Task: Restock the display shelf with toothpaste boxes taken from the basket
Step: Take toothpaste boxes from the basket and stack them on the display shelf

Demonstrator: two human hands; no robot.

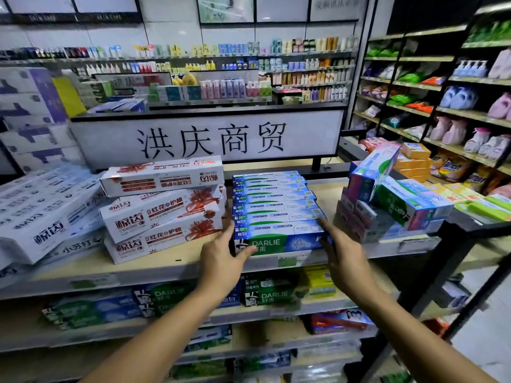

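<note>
Head view: my left hand [224,252] and right hand [343,251], fingers straight, press the two ends of the front Darlie box [279,240] at centre frame, on the shelf [154,272]. My palms are hidden. The lower boxes [265,294] are blurred.

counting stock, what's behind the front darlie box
A row of matching blue Darlie boxes runs back toward the white sign. Anything beneath them is hidden by the front box.
</note>
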